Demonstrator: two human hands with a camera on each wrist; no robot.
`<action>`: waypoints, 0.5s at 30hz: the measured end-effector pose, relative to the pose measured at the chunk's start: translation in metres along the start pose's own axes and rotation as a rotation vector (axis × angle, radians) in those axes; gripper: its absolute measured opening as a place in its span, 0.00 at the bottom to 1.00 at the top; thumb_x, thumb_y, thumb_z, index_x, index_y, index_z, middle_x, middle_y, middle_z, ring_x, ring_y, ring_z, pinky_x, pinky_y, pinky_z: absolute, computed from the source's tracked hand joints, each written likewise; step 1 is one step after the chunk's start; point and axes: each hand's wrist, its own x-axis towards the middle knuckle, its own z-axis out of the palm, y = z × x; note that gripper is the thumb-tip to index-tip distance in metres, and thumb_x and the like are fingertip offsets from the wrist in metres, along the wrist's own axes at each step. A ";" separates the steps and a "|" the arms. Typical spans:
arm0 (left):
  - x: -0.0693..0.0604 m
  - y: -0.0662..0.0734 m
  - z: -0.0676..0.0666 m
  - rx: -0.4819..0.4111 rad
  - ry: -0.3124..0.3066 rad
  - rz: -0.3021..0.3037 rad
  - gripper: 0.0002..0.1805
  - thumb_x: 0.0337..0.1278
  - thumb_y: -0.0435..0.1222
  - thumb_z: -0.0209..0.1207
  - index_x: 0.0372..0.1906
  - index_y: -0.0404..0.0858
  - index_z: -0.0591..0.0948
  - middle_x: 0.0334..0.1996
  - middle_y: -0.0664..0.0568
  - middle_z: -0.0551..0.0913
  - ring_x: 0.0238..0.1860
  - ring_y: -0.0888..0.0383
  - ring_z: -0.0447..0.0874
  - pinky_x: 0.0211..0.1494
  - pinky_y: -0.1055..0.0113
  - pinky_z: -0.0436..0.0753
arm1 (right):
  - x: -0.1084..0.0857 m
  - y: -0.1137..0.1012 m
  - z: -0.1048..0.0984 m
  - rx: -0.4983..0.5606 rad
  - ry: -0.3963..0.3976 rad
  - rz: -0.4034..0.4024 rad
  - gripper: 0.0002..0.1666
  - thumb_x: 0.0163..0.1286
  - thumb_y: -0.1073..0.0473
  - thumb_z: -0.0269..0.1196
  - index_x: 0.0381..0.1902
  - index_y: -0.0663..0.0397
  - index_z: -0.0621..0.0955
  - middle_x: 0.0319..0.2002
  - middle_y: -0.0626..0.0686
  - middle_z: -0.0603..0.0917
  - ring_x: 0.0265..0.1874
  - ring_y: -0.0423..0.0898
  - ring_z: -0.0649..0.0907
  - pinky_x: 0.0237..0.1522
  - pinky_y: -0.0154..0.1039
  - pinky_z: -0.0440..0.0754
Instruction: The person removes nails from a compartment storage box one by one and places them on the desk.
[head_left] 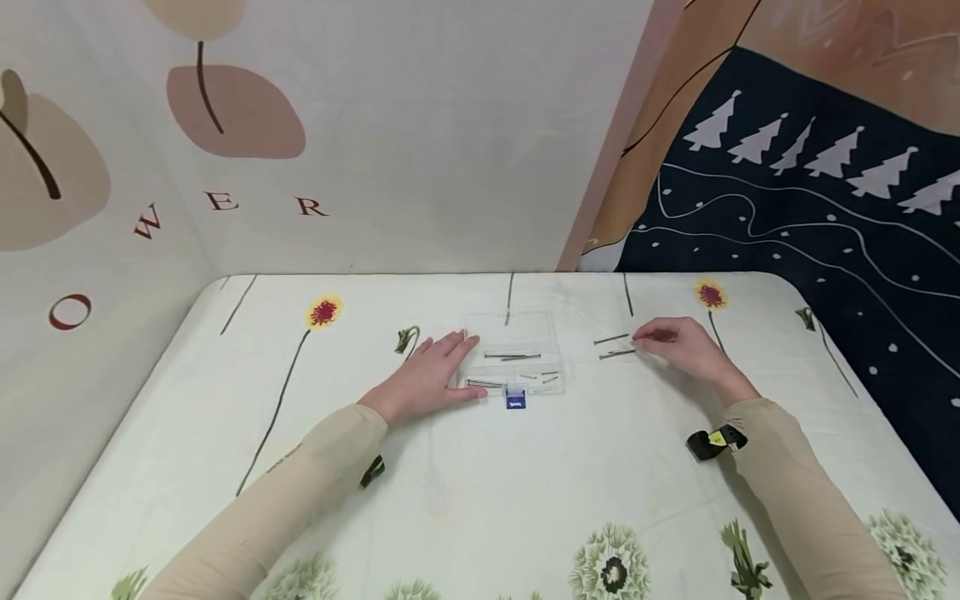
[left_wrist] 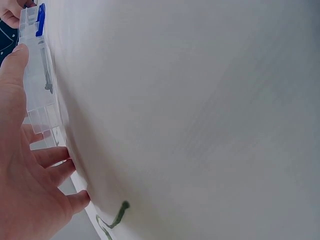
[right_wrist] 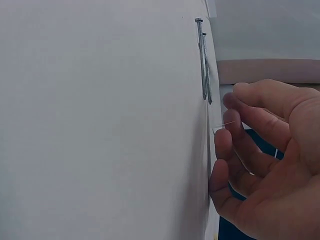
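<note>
A clear plastic compartment box (head_left: 551,383) with a blue latch (head_left: 515,397) lies on the table, its clear lid (head_left: 517,327) folded back. Long nails (head_left: 512,357) lie in the middle row; more nails (head_left: 486,384) and several short ones (head_left: 550,377) occupy the front row. My left hand (head_left: 429,372) rests at the box's left side, fingers spread, thumb (left_wrist: 19,57) along its front. Right of the box lie two long nails (head_left: 611,339) (head_left: 617,354). Beside their tips my right hand (head_left: 678,346) pinches a thin, clear-looking sliver (right_wrist: 223,124), mostly hidden by the fingers.
A white flower-print cloth (head_left: 480,483) covers the table. Behind it hangs a pale printed curtain (head_left: 420,200), with a dark tree-patterned cloth (head_left: 787,200) at the right. A black strap (head_left: 716,442) sits at the right wrist.
</note>
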 end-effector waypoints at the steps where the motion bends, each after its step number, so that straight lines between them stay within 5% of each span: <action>1: 0.000 0.000 0.000 -0.002 -0.001 0.000 0.49 0.60 0.63 0.53 0.76 0.37 0.54 0.73 0.39 0.54 0.74 0.46 0.49 0.73 0.48 0.47 | 0.000 -0.001 0.000 -0.004 0.003 0.002 0.15 0.70 0.59 0.61 0.49 0.64 0.83 0.47 0.61 0.82 0.47 0.55 0.78 0.49 0.47 0.74; 10: 0.000 -0.001 0.000 0.003 0.005 0.007 0.49 0.60 0.63 0.54 0.75 0.37 0.55 0.73 0.39 0.56 0.73 0.46 0.50 0.73 0.48 0.48 | -0.005 -0.014 0.001 -0.026 0.001 -0.022 0.15 0.70 0.60 0.61 0.50 0.63 0.81 0.47 0.61 0.80 0.46 0.56 0.77 0.44 0.47 0.74; 15: 0.000 0.000 0.000 -0.002 0.004 0.005 0.48 0.60 0.62 0.54 0.75 0.37 0.55 0.73 0.39 0.56 0.73 0.45 0.50 0.73 0.47 0.48 | -0.006 -0.019 0.009 -0.077 0.005 -0.126 0.11 0.67 0.65 0.63 0.45 0.64 0.83 0.45 0.60 0.80 0.42 0.54 0.78 0.42 0.46 0.77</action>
